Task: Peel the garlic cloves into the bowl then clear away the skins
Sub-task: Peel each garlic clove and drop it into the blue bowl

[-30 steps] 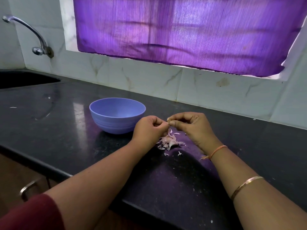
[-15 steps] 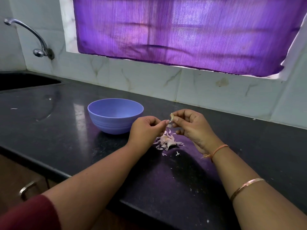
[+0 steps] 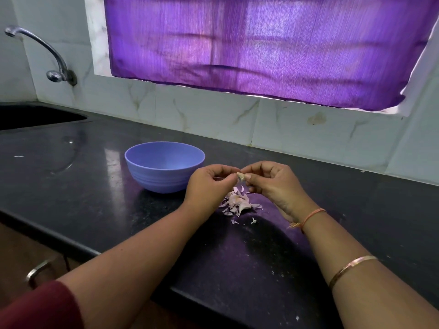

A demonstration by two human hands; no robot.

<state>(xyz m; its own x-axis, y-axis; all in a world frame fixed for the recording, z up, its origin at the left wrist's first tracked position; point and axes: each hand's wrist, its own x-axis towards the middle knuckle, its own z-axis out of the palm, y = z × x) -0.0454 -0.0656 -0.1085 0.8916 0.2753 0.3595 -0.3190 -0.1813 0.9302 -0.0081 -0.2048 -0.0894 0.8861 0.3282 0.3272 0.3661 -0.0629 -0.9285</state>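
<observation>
Garlic clove (image 3: 240, 177) pinched between both hands, seemingly above the skins (image 3: 237, 202)

The bowl (image 3: 164, 166) is plain periwinkle blue with faint ridged bands low on its wall. Just right of it, the pile of skins (image 3: 238, 202) is pale pink and white. The counter (image 3: 71, 186) under it is black, finely speckled. Behind it, white tiles (image 3: 202, 115) carry tan veins, and the curtain (image 3: 261, 43) glows purple.
</observation>
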